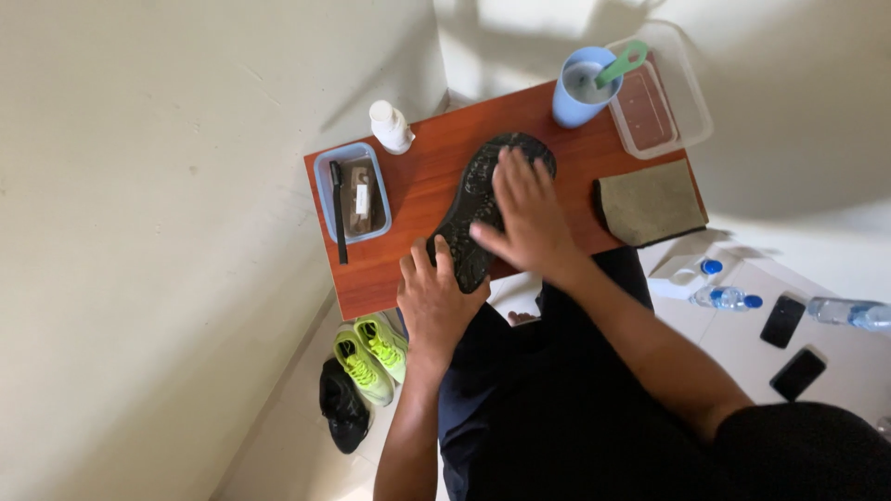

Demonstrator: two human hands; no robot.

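I am seeing a black, knobbly-patterned shoe sole [483,199] showing under my fingers [524,181], lying on a reddish-brown wooden table [427,176]. Beyond my fingertips a pale blue cup [577,93] is holding a green handle [622,63]. Right of my fingers an olive-grey cloth [650,202] is lying; left of them, a blue-rimmed tray [351,190]. Neon yellow-green sneakers [369,357] are glowing below.

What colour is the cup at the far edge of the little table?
Light blue cup, with a green-handled tool standing in it; seen in the head view.
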